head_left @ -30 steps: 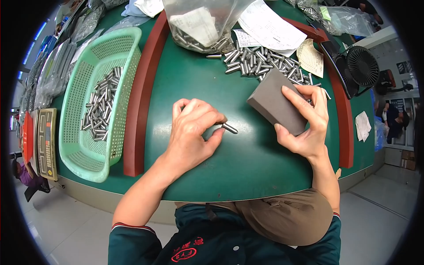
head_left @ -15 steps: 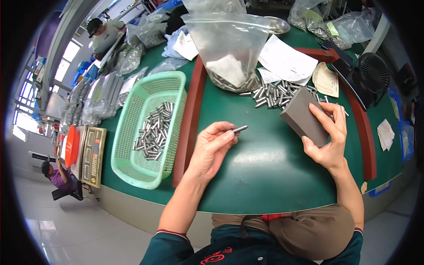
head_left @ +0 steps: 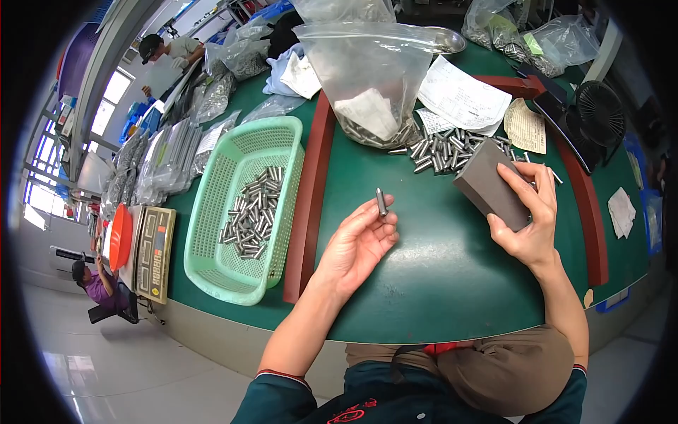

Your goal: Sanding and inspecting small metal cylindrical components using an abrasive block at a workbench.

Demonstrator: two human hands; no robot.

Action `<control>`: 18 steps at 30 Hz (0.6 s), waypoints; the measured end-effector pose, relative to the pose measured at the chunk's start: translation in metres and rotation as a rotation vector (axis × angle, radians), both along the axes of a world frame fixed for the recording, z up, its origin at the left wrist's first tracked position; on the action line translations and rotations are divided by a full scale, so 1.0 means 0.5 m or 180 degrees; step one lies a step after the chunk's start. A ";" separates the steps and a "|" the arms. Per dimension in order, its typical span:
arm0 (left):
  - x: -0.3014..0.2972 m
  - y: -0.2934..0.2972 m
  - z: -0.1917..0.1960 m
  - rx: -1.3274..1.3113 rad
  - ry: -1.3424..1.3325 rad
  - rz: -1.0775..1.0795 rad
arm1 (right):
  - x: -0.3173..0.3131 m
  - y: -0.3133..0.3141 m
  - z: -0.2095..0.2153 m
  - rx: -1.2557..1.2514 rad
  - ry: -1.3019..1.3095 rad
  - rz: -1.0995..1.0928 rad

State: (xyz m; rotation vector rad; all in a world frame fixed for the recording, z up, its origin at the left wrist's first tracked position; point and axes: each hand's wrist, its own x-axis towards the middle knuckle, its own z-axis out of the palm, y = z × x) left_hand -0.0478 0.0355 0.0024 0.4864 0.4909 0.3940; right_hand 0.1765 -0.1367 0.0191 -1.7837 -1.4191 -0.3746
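Between the fingertips of my left hand point(head_left: 359, 246) is a small metal pin point(head_left: 382, 202), standing nearly upright with its far end free. My right hand point(head_left: 530, 215) grips a dark grey rectangular block point(head_left: 492, 180) by its sides, tilted above the green tabletop. Just beyond the block lies a heap of loose metal pins point(head_left: 441, 154), partly hidden by it. To the left of my left hand stands a light green plastic basket point(head_left: 200, 265), with many similar pins point(head_left: 256, 212) in its bottom.
Red-brown rails point(head_left: 311, 205) border the work area. A clear bag of parts point(head_left: 367, 78) and paper sheets point(head_left: 462, 95) lie at the back. A small black fan point(head_left: 599, 116) stands right, a scale point(head_left: 154, 247) far left. Two people point(head_left: 106, 286) are farther off on the left.
My left hand has turned palm up and moved slightly right, and the pin has swung from lying sideways to nearly upright. The right hand holds the block much as before.
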 end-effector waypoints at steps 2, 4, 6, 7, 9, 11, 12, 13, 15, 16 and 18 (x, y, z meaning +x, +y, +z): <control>-0.006 0.006 -0.010 0.0063 -0.0191 -0.0171 | -0.003 0.001 0.000 -0.0008 0.0010 0.0016; -0.006 0.006 -0.009 0.0075 -0.0170 -0.0187 | -0.004 0.001 0.000 -0.0019 0.0018 0.0016; -0.004 0.005 -0.011 0.0081 -0.0154 -0.0218 | -0.003 -0.002 0.002 -0.0013 0.0042 0.0032; -0.004 0.005 -0.011 0.0070 -0.0158 -0.0215 | -0.002 -0.002 0.001 -0.0011 0.0046 0.0030; -0.004 0.005 -0.011 0.0059 -0.0157 -0.0215 | -0.002 -0.002 0.000 -0.0028 0.0044 0.0032; -0.004 0.004 -0.012 0.0083 -0.0130 -0.0209 | -0.002 -0.001 -0.001 -0.0021 0.0048 0.0037; -0.004 0.004 -0.012 0.0083 -0.0126 -0.0207 | -0.002 0.000 -0.002 -0.0014 0.0048 0.0041; -0.003 0.004 -0.012 0.0118 -0.0120 -0.0218 | -0.001 -0.001 -0.002 -0.0017 0.0050 0.0041; -0.001 0.002 -0.008 0.0151 -0.0111 -0.0229 | -0.001 -0.001 -0.002 -0.0027 0.0058 0.0038; 0.002 -0.001 -0.001 0.0159 0.0025 -0.0165 | -0.001 -0.001 -0.002 -0.0028 0.0061 0.0035; 0.004 -0.003 0.001 0.0165 0.0161 -0.0105 | -0.001 -0.002 -0.002 -0.0038 0.0051 0.0033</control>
